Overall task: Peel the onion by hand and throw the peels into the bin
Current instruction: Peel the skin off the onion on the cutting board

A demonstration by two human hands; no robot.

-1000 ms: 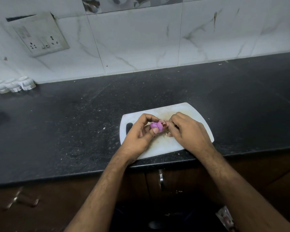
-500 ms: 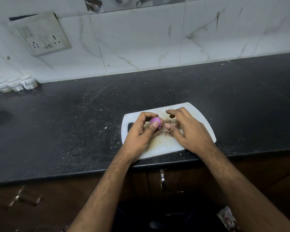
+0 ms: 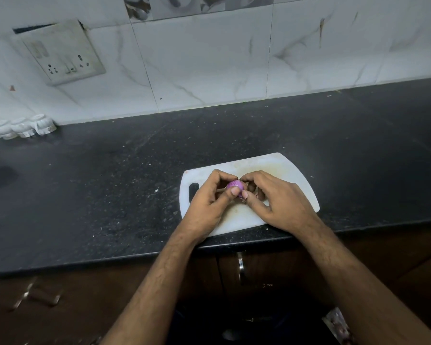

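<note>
One onion: small and purple, the onion (image 3: 235, 186) sits between my two hands, just above the middle of the cutting board; most of its skin looks already off, and its surface shows smooth and glossy.
Left hand: my left hand (image 3: 209, 202) curls round the onion from the left, thumb tip pressed on its near side, fingers wrapped over the far side.
Right hand: my right hand (image 3: 276, 200) closes on the onion from the right, thumb tip touching its near right edge, forefinger arched over the top; the other fingers are bent underneath, and I cannot tell whether they pinch a strip of peel.
Peel scraps: a few pale bits (image 3: 243, 200) lie on the board just under my right thumb, too small to make out well.
Cutting board: white, with a dark handle slot at its left end, the cutting board (image 3: 294, 178) lies at the near edge of the surface, its middle stained yellowish.
Surface: black, speckled stone (image 3: 110, 190), scattered with light crumbs.
Far left: three small white jars (image 3: 23, 127) stand against the wall.
Wall: pale marbled tiles, with a socket plate (image 3: 62, 52) at upper left.
Below: a dark cabinet with a metal handle (image 3: 240, 266).
</note>
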